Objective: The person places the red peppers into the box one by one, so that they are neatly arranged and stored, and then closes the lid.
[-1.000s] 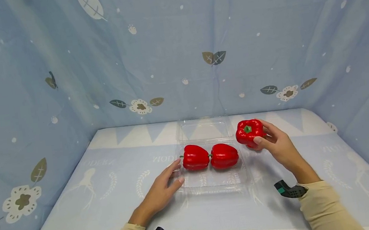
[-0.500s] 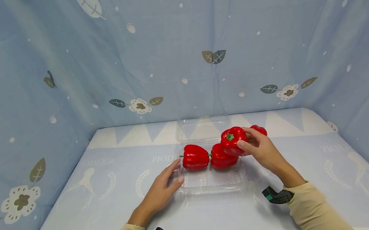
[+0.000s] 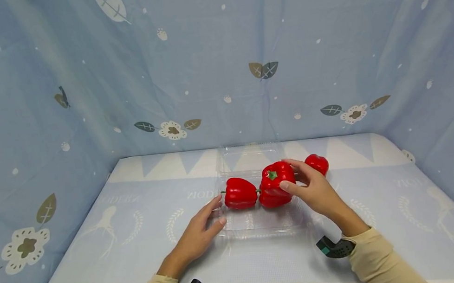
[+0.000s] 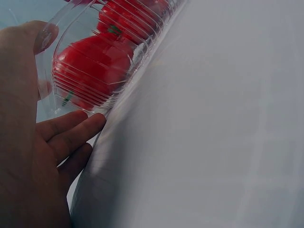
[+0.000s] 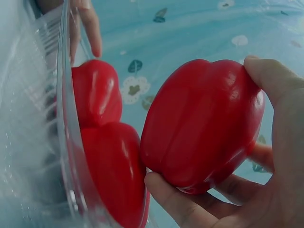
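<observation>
The right hand grips a red pepper in its curled fingers, above the clear container; beneath it a second pepper takes up space beside a third pepper. The left hand rests extended fingers at the container's left wall. Its lid lies back; a fourth pepper sits on the table, partly behind the right hand.

From here I see a pale blue-and-white patterned table carrying a rectangular clear plastic box and, right of it, a red bell pepper.
</observation>
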